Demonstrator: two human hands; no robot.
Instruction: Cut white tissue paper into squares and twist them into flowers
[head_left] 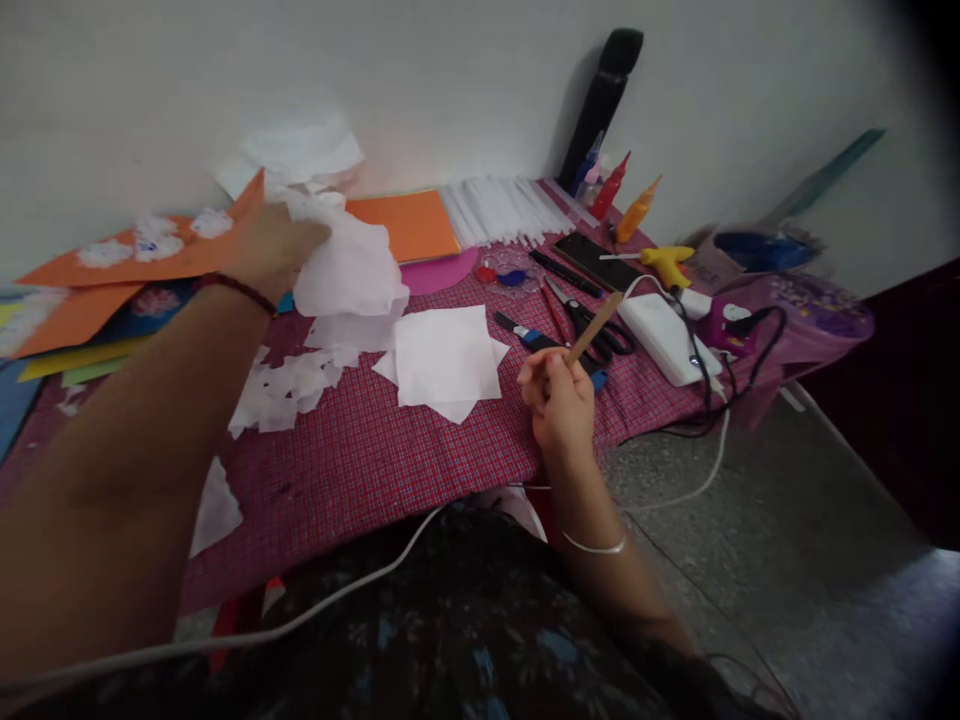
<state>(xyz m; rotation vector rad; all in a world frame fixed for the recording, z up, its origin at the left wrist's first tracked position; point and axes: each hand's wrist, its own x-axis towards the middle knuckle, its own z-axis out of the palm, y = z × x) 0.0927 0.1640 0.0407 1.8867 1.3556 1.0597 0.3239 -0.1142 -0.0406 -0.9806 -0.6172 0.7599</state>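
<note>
My left hand [283, 238] reaches to the back left of the table, its fingers closed on a thin white sheet of paper [349, 262] that hangs crumpled. In my right hand [559, 395] a flat wooden stick [596, 325] is gripped, pointing up and away. Between the hands lies a stack of white paper squares [448, 355], turned so corners stick out. Torn white paper scraps [281, 390] are spread left of the stack. Just beyond my right hand are a blue-and-black cutter [517, 328] and black-handled scissors [600, 335].
Orange sheets with white paper flowers [157, 245] lie at the left. White strips [502, 208] sit along the wall. A yellow glue gun [667, 263], paint bottles [637, 210], a phone [592, 258] and a white power strip [667, 338] with cables occupy the right.
</note>
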